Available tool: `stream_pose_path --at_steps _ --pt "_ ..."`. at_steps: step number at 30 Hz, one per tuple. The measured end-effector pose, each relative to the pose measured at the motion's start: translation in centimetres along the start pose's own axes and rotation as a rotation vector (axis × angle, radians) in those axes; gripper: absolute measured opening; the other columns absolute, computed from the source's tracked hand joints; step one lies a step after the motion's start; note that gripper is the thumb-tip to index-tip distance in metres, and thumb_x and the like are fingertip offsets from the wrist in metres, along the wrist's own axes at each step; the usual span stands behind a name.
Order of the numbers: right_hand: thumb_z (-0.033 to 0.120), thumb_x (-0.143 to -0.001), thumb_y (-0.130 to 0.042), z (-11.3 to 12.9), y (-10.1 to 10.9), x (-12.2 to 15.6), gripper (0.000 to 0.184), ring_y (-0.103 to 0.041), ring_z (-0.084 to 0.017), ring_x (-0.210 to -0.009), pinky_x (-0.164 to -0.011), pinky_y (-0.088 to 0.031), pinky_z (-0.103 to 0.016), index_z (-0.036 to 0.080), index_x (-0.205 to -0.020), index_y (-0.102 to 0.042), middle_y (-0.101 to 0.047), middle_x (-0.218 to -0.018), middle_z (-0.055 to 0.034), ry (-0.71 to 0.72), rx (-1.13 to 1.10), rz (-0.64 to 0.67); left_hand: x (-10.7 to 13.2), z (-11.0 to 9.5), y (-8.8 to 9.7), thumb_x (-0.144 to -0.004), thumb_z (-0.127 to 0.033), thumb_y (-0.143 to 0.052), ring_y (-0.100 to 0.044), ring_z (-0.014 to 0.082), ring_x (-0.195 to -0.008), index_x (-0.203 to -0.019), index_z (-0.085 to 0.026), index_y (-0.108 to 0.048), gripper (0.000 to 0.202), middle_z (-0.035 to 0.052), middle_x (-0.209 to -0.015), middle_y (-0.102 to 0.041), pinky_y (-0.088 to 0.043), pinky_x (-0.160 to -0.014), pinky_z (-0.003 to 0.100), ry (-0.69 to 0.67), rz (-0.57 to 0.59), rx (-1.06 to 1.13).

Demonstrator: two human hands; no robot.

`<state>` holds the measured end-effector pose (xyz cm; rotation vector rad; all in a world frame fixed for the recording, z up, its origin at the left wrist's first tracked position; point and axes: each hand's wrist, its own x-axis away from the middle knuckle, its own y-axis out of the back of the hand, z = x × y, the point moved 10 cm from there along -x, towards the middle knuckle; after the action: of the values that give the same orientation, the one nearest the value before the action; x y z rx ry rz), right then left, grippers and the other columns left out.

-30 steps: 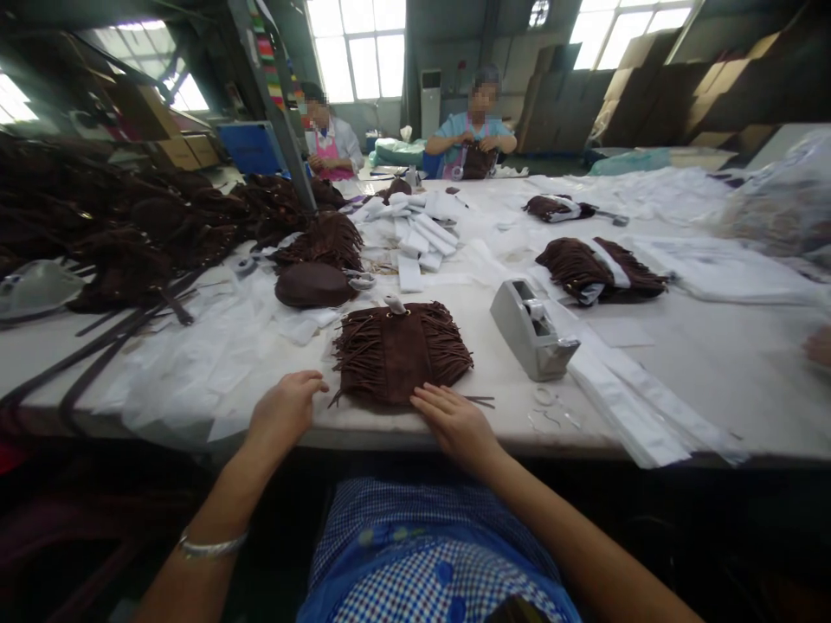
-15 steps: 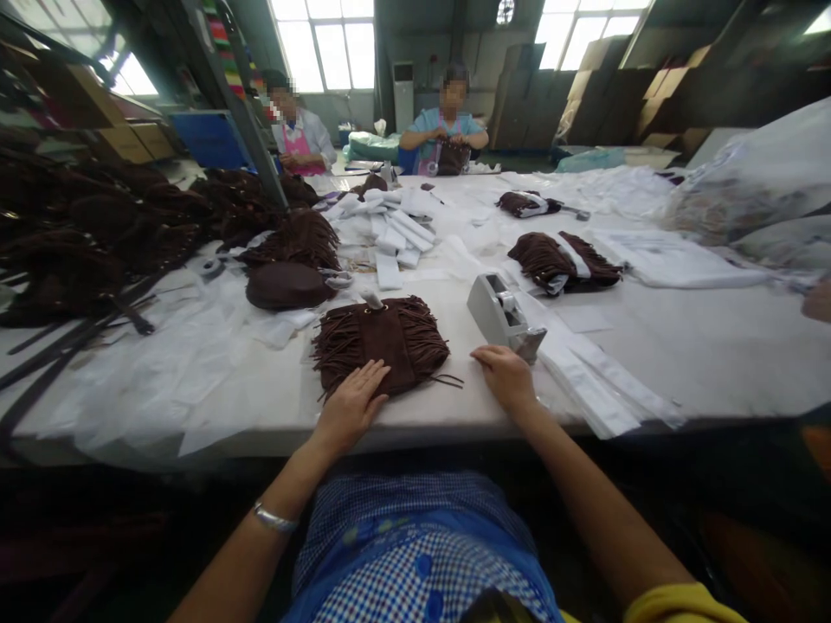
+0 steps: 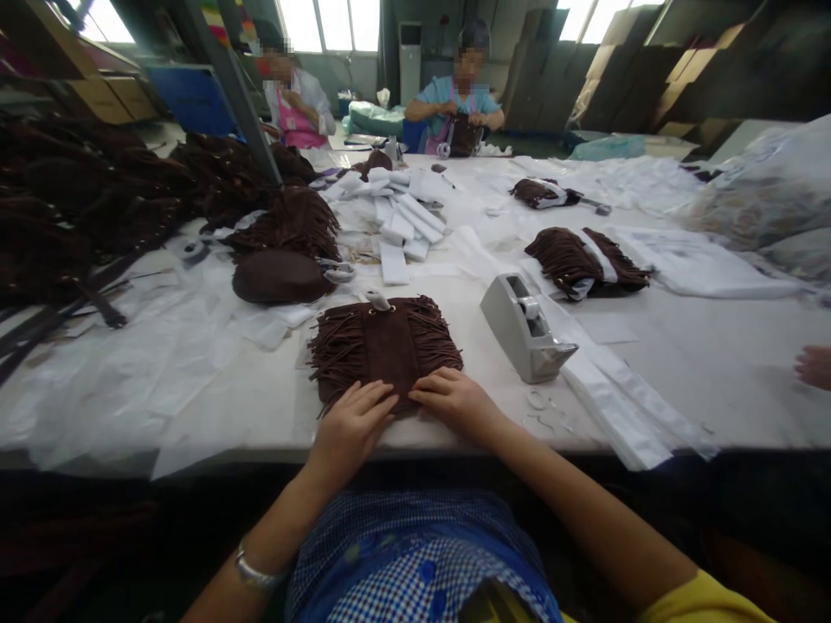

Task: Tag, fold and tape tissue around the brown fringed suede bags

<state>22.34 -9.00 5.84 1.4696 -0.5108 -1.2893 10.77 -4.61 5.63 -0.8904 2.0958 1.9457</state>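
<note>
A brown fringed bag point(image 3: 389, 342) lies flat on the white table in front of me, a small pale wrapped piece at its top edge. On its lower left part rests my left hand point(image 3: 356, 424), fingers stretched out. My right hand point(image 3: 458, 402) lies across the lower right part, its fingers extended over the fringe and close to the left fingertips. Neither hand grips the bag; both press on its surface. Just right of the bag stands a grey tape dispenser point(image 3: 523, 333).
White strips point(image 3: 616, 407) lie right of the dispenser. Beyond are a banded fringed bag point(image 3: 584, 262), folded white pieces point(image 3: 402, 212) and a round brown bag point(image 3: 280, 277). Dark bags point(image 3: 84, 208) heap at left. Two people work across the table; another person's hand point(image 3: 814, 367) shows at right.
My right hand has moved left from beside the tape dispenser onto the bag's lower right part. My left hand stays on the bag. The view has shifted slightly.
</note>
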Motion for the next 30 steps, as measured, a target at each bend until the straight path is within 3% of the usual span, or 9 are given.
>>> stream_pose_path --at_steps 4,8,11,14,16,19,21,25,30 --pt "0.023 -0.098 -0.055 0.5 0.5 -0.7 0.015 -0.057 -0.017 -0.089 -0.079 -0.046 -0.031 0.021 -0.103 -0.069 -0.07 -0.098 -0.0042 0.005 0.041 -0.015 -0.4 -0.6 1.0 -0.096 -0.015 -0.053 -0.064 0.0195 -0.092 -0.113 -0.018 -0.069 0.024 0.0071 -0.105 -0.073 -0.054 -0.084 0.032 -0.039 -0.072 -0.051" --pt "0.02 -0.098 -0.053 1.1 -0.2 -1.4 0.02 -0.05 -0.017 -0.077 -0.067 -0.039 -0.03 0.02 -0.08 -0.064 -0.062 -0.08 -0.0024 -0.009 0.119 -0.063 -0.7 -0.8 1.2 -0.093 -0.014 -0.059 -0.061 0.0179 -0.082 -0.094 -0.019 -0.072 0.014 0.0024 -0.092 -0.074 -0.051 -0.082 0.032 -0.035 -0.217 -0.082" --pt "0.019 -0.098 -0.052 1.3 -0.9 -1.6 0.025 -0.046 -0.016 -0.074 -0.064 -0.036 -0.03 0.02 -0.075 -0.061 -0.058 -0.077 -0.0019 -0.018 0.134 -0.08 -1.0 0.2 0.4 -0.093 -0.019 -0.06 -0.061 0.0194 -0.083 -0.086 -0.02 -0.072 0.014 0.0021 -0.094 -0.075 -0.05 -0.078 0.033 0.049 -0.178 -0.098" --pt "0.019 -0.098 -0.053 0.9 -1.0 -1.4 0.023 -0.048 -0.016 -0.076 -0.066 -0.037 -0.029 0.02 -0.078 -0.063 -0.06 -0.079 -0.0022 -0.056 0.12 -0.09 -0.7 0.3 -0.1 -0.095 -0.016 -0.052 -0.063 0.022 -0.097 -0.104 -0.021 -0.073 0.023 0.0046 -0.109 -0.074 -0.049 -0.092 0.04 0.052 -0.049 -0.058" --pt "0.02 -0.098 -0.055 0.7 -0.8 -1.1 0.018 -0.052 -0.016 -0.08 -0.07 -0.041 -0.028 0.02 -0.084 -0.066 -0.065 -0.085 -0.0026 -0.059 0.092 -0.087 0.0 -0.1 0.0 -0.095 -0.01 -0.045 -0.063 0.0224 -0.107 -0.122 -0.021 -0.067 0.037 0.0058 -0.12 -0.071 -0.037 -0.11 0.048 0.021 0.029 -0.034" --pt "0.022 -0.098 -0.055 0.8 -0.1 -0.4 0.014 -0.057 -0.015 -0.088 -0.089 -0.045 -0.033 0.022 -0.099 -0.069 -0.071 -0.096 -0.0016 -0.021 0.064 -0.096 0.9 -0.7 0.4 -0.092 -0.004 -0.04 -0.06 0.0238 -0.12 -0.135 -0.022 -0.058 0.05 0.0072 -0.131 -0.066 -0.012 -0.121 0.058 0.021 0.081 -0.051" --pt "0.021 -0.099 -0.054 1.0 0.4 0.1 0.018 -0.059 -0.015 -0.093 -0.103 -0.039 -0.04 0.024 -0.11 -0.068 -0.073 -0.102 -0.0007 -0.003 0.08 -0.108 1.2 -1.0 0.5 -0.092 -0.006 -0.042 -0.059 0.0246 -0.123 -0.136 -0.021 -0.057 0.049 0.0081 -0.132 -0.065 -0.008 -0.121 0.06 0.022 0.073 -0.078" --pt "0.019 -0.099 -0.054 1.2 0.3 0.5 0.025 -0.059 -0.017 -0.1 -0.107 -0.038 -0.042 0.023 -0.12 -0.065 -0.072 -0.112 -0.0029 0.01 0.14 -0.11 0.7 -1.4 0.3 -0.096 -0.011 -0.046 -0.064 0.0242 -0.114 -0.128 -0.017 -0.063 0.037 0.0097 -0.124 -0.069 -0.022 -0.119 0.056 -0.064 0.019 -0.14" --pt "0.018 -0.099 -0.051 2.2 -0.5 -0.1 0.019 -0.059 -0.017 -0.084 -0.085 -0.049 -0.033 0.017 -0.104 -0.07 -0.071 -0.093 -0.0045 0.14 0.237 -0.101 0.3 -1.8 0.2 -0.095 -0.007 -0.043 -0.067 0.0211 -0.099 -0.116 -0.01 -0.068 0.033 0.0118 -0.113 -0.073 -0.051 -0.097 0.039 -0.283 -0.039 -0.187"
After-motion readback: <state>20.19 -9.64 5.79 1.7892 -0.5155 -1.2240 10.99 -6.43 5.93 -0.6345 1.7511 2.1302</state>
